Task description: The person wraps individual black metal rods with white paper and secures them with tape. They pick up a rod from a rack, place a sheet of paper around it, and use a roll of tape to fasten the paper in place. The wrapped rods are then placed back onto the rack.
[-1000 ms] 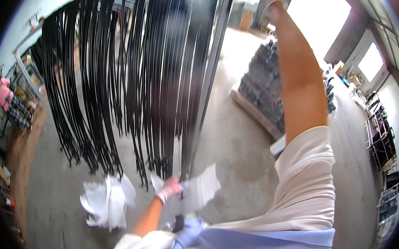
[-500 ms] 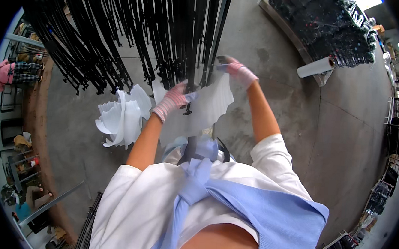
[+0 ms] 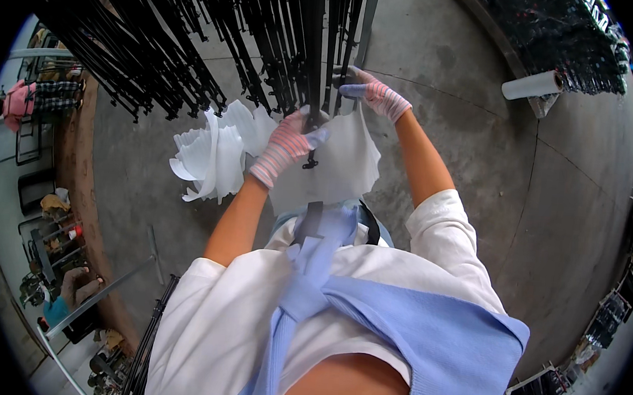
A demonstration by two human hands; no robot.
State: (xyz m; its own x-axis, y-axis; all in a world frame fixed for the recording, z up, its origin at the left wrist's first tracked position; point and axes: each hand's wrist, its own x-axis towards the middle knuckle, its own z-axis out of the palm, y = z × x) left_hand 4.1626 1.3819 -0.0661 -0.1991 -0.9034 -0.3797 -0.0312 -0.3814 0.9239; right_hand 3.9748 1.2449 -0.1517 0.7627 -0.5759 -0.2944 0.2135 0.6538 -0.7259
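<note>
Both my hands wear pink-and-white striped gloves with bluish-grey fingertips. My left hand (image 3: pixel 291 146) is closed around a long black metal rod (image 3: pixel 316 73), whose small fitted end pokes out below the fingers. Farther right, my right hand (image 3: pixel 371 93) has its fingers and thumb curled about another thin black rod (image 3: pixel 352 35); its fingertips are partly hidden. A sheet of thin white foam (image 3: pixel 333 168) hangs below and between my hands, in front of my waist. To the left of it, more curled white foam sheets (image 3: pixel 224 154) are bunched together.
Many long black rods (image 3: pixel 151 46) hang in rows ahead and to the left. At the far right, a wrapped black stack (image 3: pixel 555 38) has a white roll (image 3: pixel 532 86) by its near corner. Along the left side are a person in pink (image 3: pixel 19 105) and metal frames.
My left hand has shifted up and right along with the rod it holds. My right hand is still near the rods, less blurred. The view has turned slightly.
</note>
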